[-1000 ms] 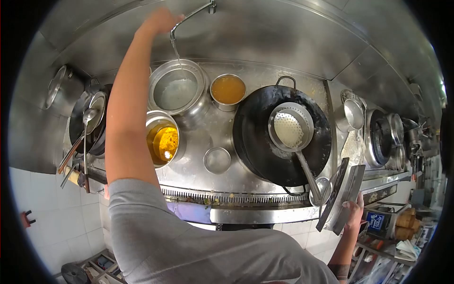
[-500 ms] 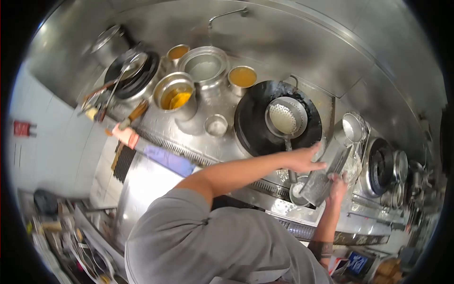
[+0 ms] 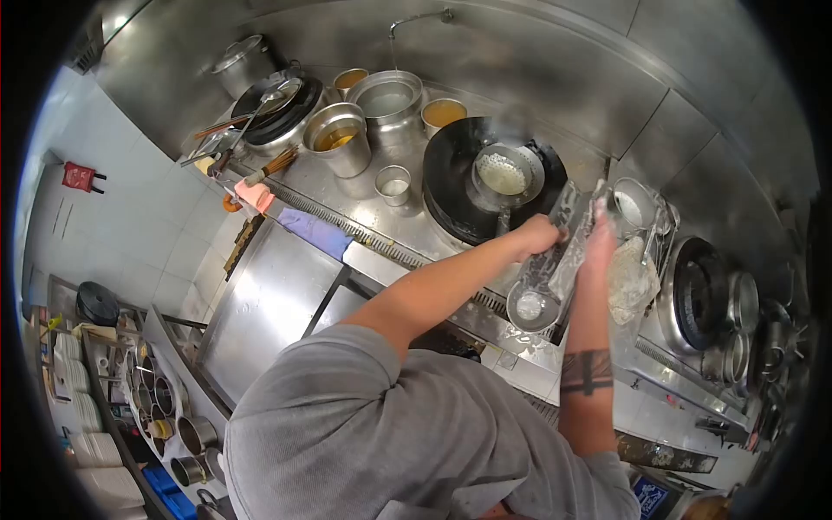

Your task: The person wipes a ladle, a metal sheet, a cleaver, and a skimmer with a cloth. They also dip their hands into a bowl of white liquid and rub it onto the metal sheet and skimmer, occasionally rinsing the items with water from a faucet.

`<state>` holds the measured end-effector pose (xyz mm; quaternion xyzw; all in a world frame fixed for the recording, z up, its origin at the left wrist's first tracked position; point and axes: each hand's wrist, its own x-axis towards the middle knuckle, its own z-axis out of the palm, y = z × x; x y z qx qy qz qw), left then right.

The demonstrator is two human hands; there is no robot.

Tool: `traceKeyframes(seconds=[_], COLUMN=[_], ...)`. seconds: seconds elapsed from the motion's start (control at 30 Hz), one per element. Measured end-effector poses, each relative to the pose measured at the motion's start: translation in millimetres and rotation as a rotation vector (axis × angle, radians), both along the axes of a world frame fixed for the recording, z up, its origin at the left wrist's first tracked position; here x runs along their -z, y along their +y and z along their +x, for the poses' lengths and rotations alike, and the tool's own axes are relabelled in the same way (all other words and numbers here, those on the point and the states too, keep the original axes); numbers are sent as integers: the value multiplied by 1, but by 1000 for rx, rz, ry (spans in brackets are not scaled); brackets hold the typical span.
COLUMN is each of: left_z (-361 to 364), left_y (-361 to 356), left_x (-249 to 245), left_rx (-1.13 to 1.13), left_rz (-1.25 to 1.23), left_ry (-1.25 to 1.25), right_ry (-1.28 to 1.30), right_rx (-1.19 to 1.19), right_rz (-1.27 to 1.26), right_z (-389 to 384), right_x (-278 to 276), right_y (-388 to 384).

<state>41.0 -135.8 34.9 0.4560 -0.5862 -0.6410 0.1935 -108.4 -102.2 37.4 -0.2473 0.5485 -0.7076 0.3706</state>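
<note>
My left hand [image 3: 536, 237] is closed at the left side of a long metal container [image 3: 572, 260]; what its fingers grip is hidden. My right hand [image 3: 600, 232], blurred, grips the container's right side. Below the container is a round metal bowl [image 3: 520, 322] with something pale in it. A perforated metal strainer [image 3: 504, 173] sits in a large black wok [image 3: 446, 186], with pale, bubbly stuff inside and its handle pointing towards my left hand. Right of my right hand, a wet, pale cloth or bag [image 3: 631, 282] lies under another strainer [image 3: 633, 204].
Behind the wok's left side stand a pot of orange liquid [image 3: 445, 113], a large water pot [image 3: 381, 97] under a tap [image 3: 420, 17] and a pot of yellow liquid [image 3: 336, 143]. Another wok [image 3: 698, 295] is at the right. A purple cloth [image 3: 316, 234] lies on the front edge.
My left hand has gone from spread to closed and moved down beside the container. My right hand has moved up along it. The container stands more upright in view, and the camera view has shifted.
</note>
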Motion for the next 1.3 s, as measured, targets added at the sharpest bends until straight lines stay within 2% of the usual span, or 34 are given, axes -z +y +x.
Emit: traceKeyframes(seconds=[0.03, 0.1, 0.13, 0.17, 0.2, 0.23, 0.27, 0.3, 0.33, 0.37, 0.4, 0.43, 0.5, 0.57, 0.63, 0.7, 0.73, 0.77, 0.83, 0.87, 0.93, 0.97, 1.03, 1.07, 1.1, 1.17, 1.2, 1.27, 1.3], left_z=[1, 8, 13, 18, 21, 22, 24, 25, 27, 28, 32, 34, 32, 32, 29, 18, 16, 11, -1, 0, -3, -5, -3, 0, -1, -2, -2, -6, -9], left_y=[-5, -11, -8, -1, 3, 4, 7, 14, 17, 17, 22, 26, 26, 23, 27, 29, 28, 29, 18, 14, 6, 2, 3, 0, 0, 3, 6, 20, 24], left_x=[2, 2, 5, 10, 14, 14, 15, 18, 19, 20, 16, 17, 38, 55, 60, 59, 50, 42, 42, 41, 35, 31, 18, 19, 18, 19, 20, 13, 10], left_rx=[-39, -138, -226, -222, -197, -172, -167, -137, -102, -94, -19, 59, 97, 191, 168, 28, 43, -78, -138, -94, -78, -57, -197, -131, -115, 4, 58, 88, 108], left_rz=[-107, -123, -126, -114, -58, -8, -9, 186, 383, 384, 486, 597, 582, 814, 808, 773, 833, 730, 711, 686, 640, 641, 578, 603, 606, 610, 614, 660, 700], left_ry=[-65, -51, -42, -50, 86, 224, 224, 464, 703, 706, 839, 966, 975, 1112, 1110, 1108, 1114, 1027, 999, 1015, 1092, 1084, 1028, 1027, 1018, 961, 928, 903, 895], right_ry=[2, 370, 367, 251, 135, 133, 502, 871, 872, 1034, 1198, 1202, 1440, 1402, 1525, 1571, 1611, 1619, 1513, 1520, 1181, 1180, 1112, 1117, 1113, 1634, 1624, 1762, 1756], right_rx=[-7, 86, 81, 55, 33, 38, 75, 112, 119, 135, 148, 154, 92, 0, -188, -266, -323, -299, -389, -349, -272, -250, -398, -481, -463, -568, -554, -225, -221], right_rz=[-7, 136, 144, 112, 75, 75, 51, 28, 29, -39, -100, -82, -149, -97, -168, -160, -148, -102, -184, -144, -72, -70, 3, 11, 14, -4, 4, -6, -2], right_z=[11, 30, 37, 40, 40, 35, 28, 26, 25, 24, 27, 31, 38, 36, 29, 29, 24, 21, 23, 28, 43, 40, 35, 31, 26, 12, 4, -13, -19], right_x=[5, 23, 17, 10, 6, 12, 21, 22, 22, 23, 20, 14, -3, -18, -22, -21, -21, -15, 4, 2, -3, -1, 5, 7, 2, -13, -15, -15, -14], right_y=[11, 35, 43, 55, 64, 64, 64, 66, 67, 68, 73, 78, 83, 82, 76, 71, 74, 73, 77, 85, 91, 91, 94, 94, 91, 76, 64, 38, 29])
